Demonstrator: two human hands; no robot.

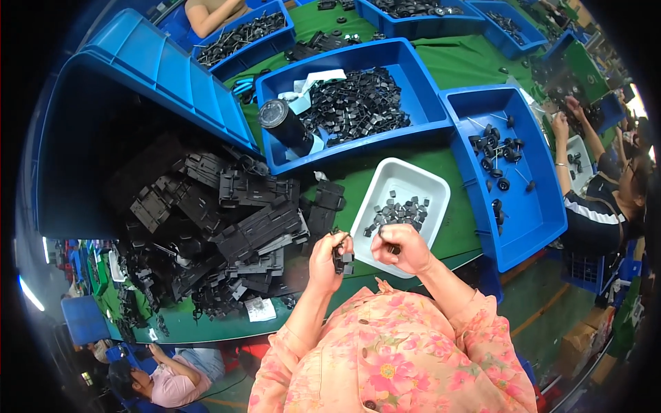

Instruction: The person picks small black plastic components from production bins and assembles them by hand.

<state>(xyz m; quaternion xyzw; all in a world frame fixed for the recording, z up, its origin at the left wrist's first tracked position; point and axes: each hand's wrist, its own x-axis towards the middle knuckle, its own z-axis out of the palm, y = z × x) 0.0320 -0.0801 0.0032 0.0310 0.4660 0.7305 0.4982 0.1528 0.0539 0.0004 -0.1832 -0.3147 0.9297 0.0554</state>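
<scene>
Close to my body, my left hand [323,263] grips a small black plastic part [343,261], which sticks out beside the fingers. To its right, my right hand [411,249] is a closed fist over the near edge of a white tray [442,189]. Something dark shows between its curled fingers, too hidden to name. Small dark blocky pieces [406,208] lie in the tray just beyond this hand. Left of my left hand, flat black plastic chassis-like parts [258,230] spill in a heap from a tipped blue crate [165,65].
A blue bin [420,79] beyond the tray holds many small black parts and a dark lidded cup [286,127]. Another blue bin [527,234] at right holds wheels on axles [496,148]. Co-workers sit at right [595,220] and lower left [175,385].
</scene>
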